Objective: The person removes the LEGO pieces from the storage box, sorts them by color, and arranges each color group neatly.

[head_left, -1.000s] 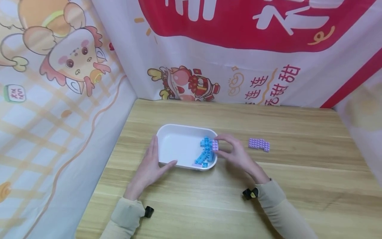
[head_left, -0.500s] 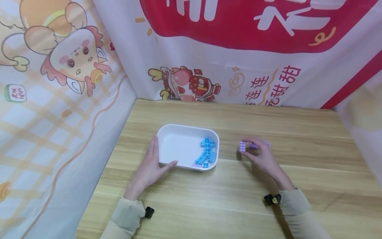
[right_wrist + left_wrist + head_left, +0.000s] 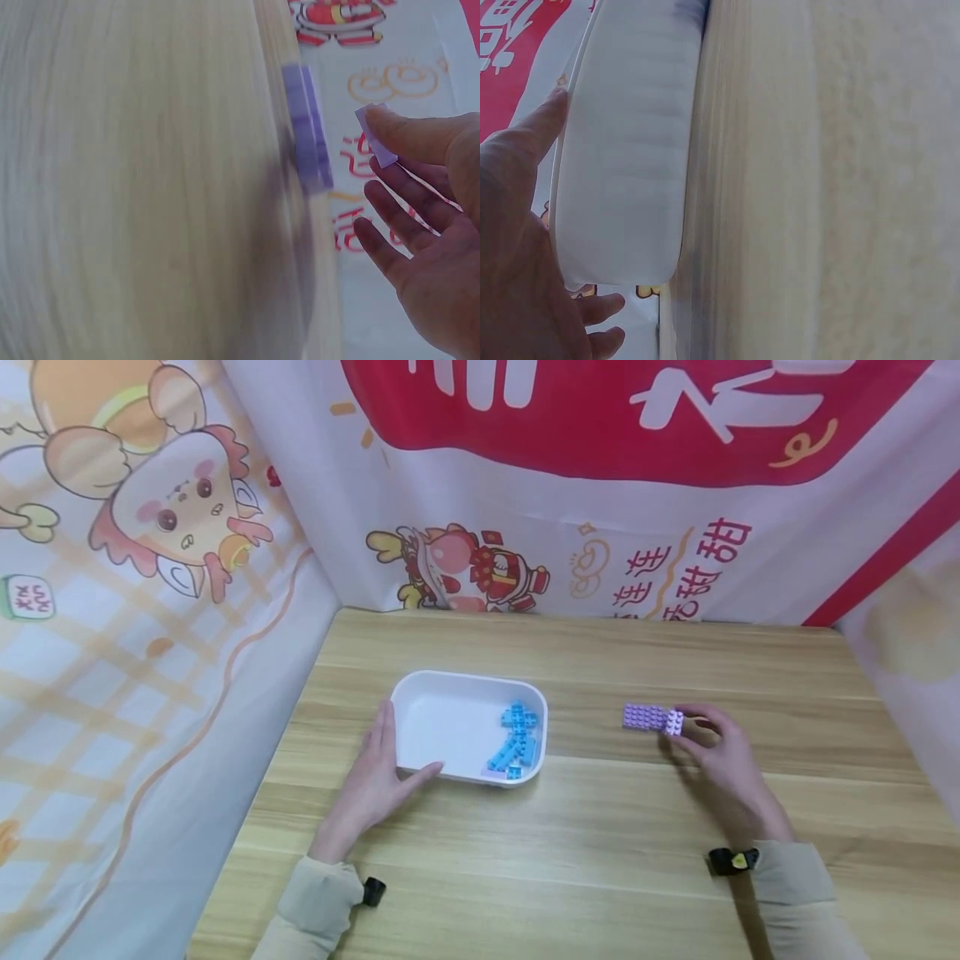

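From where I stand, the right hand [image 3: 723,756] pinches a small brick [image 3: 674,722] between thumb and fingertips, its other fingers spread clear. The purple block [image 3: 642,717] lies on the table [image 3: 525,860], right of the tub [image 3: 442,727]. Seen from above, the small brick covers the block's right end; the right wrist view shows a gap between them, so they aren't touching.

It looks to me like a matter of fitting brick to block. I'd square the edges first, line up the studs, then lower it level and press straight down. The block lies loose, with no hand bracing it, so a sideways nudge could send it sliding; a finger against its far end would help.

The left hand [image 3: 375,785] isn't clenched: fingers lie straight along the tub's left end, thumb on the near rim. That hand could be spared for bracing, since the tub sits flat with blue bricks [image 3: 517,739] at its right end.
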The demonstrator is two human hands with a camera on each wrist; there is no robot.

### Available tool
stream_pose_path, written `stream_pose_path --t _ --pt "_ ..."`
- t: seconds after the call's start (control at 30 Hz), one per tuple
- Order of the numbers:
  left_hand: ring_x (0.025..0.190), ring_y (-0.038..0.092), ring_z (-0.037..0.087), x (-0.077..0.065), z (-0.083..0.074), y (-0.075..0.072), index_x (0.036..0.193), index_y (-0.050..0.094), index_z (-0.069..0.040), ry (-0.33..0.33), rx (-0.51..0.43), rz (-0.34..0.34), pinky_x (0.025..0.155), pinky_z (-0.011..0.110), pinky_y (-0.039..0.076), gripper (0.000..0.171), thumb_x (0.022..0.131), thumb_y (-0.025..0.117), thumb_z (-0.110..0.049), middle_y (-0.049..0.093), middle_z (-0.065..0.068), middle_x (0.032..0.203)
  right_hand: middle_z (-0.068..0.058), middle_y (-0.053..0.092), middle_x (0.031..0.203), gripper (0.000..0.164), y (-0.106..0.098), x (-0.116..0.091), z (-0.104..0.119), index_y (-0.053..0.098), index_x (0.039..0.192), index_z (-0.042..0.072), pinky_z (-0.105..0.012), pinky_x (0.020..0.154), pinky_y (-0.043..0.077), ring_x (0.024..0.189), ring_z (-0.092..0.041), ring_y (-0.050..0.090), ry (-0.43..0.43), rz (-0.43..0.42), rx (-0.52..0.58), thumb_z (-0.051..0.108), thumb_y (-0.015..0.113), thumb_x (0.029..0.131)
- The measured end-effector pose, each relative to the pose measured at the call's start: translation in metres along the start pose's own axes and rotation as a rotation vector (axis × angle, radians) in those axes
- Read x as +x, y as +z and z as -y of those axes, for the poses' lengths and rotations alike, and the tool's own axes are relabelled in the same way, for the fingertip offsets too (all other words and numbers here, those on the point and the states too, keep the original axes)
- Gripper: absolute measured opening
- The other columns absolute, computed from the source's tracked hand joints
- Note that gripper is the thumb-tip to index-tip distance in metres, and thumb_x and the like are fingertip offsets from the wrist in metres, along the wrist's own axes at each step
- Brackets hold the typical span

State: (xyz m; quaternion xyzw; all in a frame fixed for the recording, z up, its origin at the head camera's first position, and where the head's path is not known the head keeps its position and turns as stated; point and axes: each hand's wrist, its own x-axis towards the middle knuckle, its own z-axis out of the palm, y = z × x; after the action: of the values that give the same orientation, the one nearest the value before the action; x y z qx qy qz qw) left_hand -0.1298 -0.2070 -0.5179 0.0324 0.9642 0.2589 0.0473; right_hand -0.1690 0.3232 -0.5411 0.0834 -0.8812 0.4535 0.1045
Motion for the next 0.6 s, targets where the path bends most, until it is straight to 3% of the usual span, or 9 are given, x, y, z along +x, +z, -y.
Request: stream_pose_path --t 0.1,0.2,0.37,0.6 --pt "0.17 0.012 0.052 0.001 0.001 -0.001 0.175 -0.016 -0.013 0.001 0.008 0.006 0.138 0.066 0.021 0.138 0.091 0.063 -0.088 -0.007 0.019 0.186 -0.017 0.07 0.134 0.049 -0.008 -0.002 -0.01 0.067 0.14 -0.006 -0.001 0.099 0.047 0.113 0.018 0.055 0.068 0.029 0.027 -0.005 0.082 0.094" --pt "0.169 0.013 0.053 0.002 0.0 -0.002 0.176 -0.015 -0.013 0.0 0.002 0.008 0.138 0.066 0.019 0.14 0.089 0.064 -0.089 -0.006 0.018 0.187 -0.022 0.069 0.135 0.05 -0.015 -0.003 -0.019 0.063 0.143 -0.008 -0.001 0.093 0.053 0.108 0.021 0.057 0.117 0.063 0.049 -0.004 0.079 0.096" --pt "0.169 0.013 0.053 0.002 -0.002 -0.005 0.176 -0.013 -0.01 0.002 0.004 0.02 0.139 0.066 0.019 0.141 0.089 0.066 -0.087 -0.006 0.018 0.187 -0.037 0.069 0.132 0.046 -0.022 -0.004 -0.027 0.067 0.138 -0.008 0.002 0.091 0.049 0.104 0.021 0.055 0.094 0.086 -0.031 -0.003 0.082 0.094" --pt "0.171 0.014 0.049 0.002 -0.006 -0.015 0.177 -0.008 -0.008 -0.011 0.017 0.039 0.14 0.068 0.016 0.141 0.088 0.07 -0.085 0.0 0.019 0.187 -0.034 0.072 0.127 0.044 -0.018 -0.002 -0.032 0.071 0.133 -0.007 0.003 0.09 0.042 0.104 0.021 0.05 0.048 0.088 -0.106 -0.001 0.085 0.092"
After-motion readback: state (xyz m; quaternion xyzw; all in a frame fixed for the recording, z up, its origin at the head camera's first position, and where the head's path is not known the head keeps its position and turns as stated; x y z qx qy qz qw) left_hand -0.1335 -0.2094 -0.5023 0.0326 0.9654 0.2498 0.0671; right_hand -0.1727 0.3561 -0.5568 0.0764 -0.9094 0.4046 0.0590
